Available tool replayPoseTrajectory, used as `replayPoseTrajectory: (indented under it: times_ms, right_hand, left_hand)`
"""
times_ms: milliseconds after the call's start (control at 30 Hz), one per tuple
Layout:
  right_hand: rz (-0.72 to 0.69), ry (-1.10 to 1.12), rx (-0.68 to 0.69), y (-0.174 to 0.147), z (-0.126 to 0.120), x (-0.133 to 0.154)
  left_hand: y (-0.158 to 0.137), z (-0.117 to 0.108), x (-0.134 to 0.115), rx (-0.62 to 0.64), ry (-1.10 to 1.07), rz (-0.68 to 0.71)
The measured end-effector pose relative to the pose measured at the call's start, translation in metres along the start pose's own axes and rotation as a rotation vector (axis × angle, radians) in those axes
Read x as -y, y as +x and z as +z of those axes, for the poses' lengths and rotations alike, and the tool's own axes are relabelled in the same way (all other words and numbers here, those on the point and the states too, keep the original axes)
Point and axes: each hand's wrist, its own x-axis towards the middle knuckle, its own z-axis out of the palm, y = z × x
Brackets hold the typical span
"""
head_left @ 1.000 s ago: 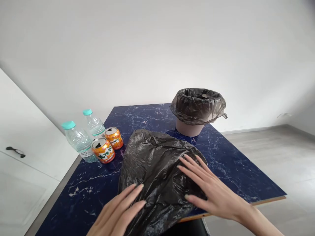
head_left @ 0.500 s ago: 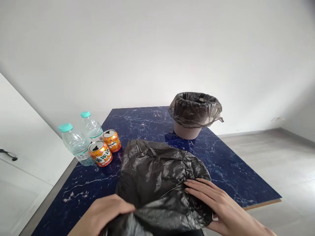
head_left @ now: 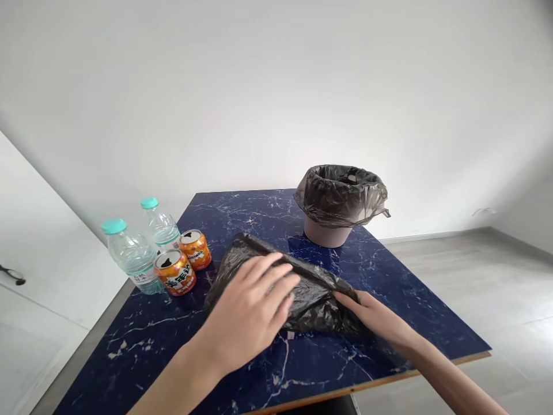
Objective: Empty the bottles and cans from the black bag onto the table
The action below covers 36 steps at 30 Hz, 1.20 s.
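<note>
A black plastic garbage bag (head_left: pixel 313 291) lies folded over on the blue marbled table in front of me. My left hand (head_left: pixel 254 300) is over the left part of the bag, fingers spread and slightly curved; it hides that part, and whether it touches the plastic I cannot tell. At the right end of the bag, my right hand (head_left: pixel 374 314) has its fingers closed on the plastic. Left of the bag stand two orange soda cans, a nearer can (head_left: pixel 175 274) and a farther can (head_left: pixel 196 251), both with opened tops.
Two clear plastic bottles with teal caps, a nearer bottle (head_left: pixel 133 259) and a farther bottle (head_left: pixel 161 225), stand beside the cans. A trash bin (head_left: pixel 326 233) lined with a black bag is at the table's back right. The table edge (head_left: pixel 380 383) runs close in front of me.
The near part of the garbage bag has been folded away from me, baring the table's front. My left hand has released its edge and moved forward and right; my right hand now grips the right end.
</note>
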Motion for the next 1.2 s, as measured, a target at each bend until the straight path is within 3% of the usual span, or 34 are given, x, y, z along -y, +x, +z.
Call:
replayPoseTrajectory:
  times_ms: [100, 200, 267, 300, 400, 467, 567, 767, 900, 1000, 1100, 1200]
  right_hand:
    - [-0.055, -0.075, -0.015, 0.006, -0.008, 0.003]
    - [-0.259, -0.319, -0.371, -0.002, -0.005, 0.008]
    - [-0.451, -0.503, -0.572, -0.012, 0.008, 0.017]
    - [-0.559, -0.591, -0.608, -0.016, 0.017, 0.022]
    - [-0.764, -0.792, -0.525, -0.013, 0.048, 0.030]
    - [-0.768, -0.887, -0.464, 0.002, 0.063, 0.027]
    - [-0.656, -0.974, -0.386, 0.033, 0.071, 0.009]
    - [-0.456, -0.893, -0.285, 0.067, 0.051, -0.024]
    - [-0.524, -0.862, -0.181, 0.073, 0.030, -0.029]
    - [-0.537, -0.891, -0.278, 0.076, 0.027, -0.029]
    - [-0.569, -0.888, -0.462, 0.066, 0.046, -0.021]
    - [-0.719, -0.829, -0.394, 0.037, 0.084, -0.003]
  left_hand:
    - [-0.005, 0.033, 0.010, 0.259, 0.009, -0.013]
    - [-0.006, 0.055, 0.025, 0.395, 0.026, -0.105]
    - [-0.003, 0.063, 0.028, 0.410, 0.035, -0.123]
    - [0.000, 0.066, 0.027, 0.392, 0.036, -0.119]
    - [0.004, 0.080, 0.023, 0.298, -0.017, -0.118]
    - [0.000, 0.095, 0.028, 0.267, -0.084, -0.146]
    - [-0.015, 0.116, 0.051, 0.309, -0.155, -0.217]
    - [-0.047, 0.120, 0.102, 0.402, -0.179, -0.308]
    - [-0.060, 0.105, 0.112, 0.385, -0.189, -0.290]
    - [-0.067, 0.094, 0.109, 0.338, -0.186, -0.271]
    - [-0.069, 0.083, 0.102, 0.261, -0.157, -0.272]
    - [-0.063, 0.076, 0.095, 0.113, -0.158, -0.264]
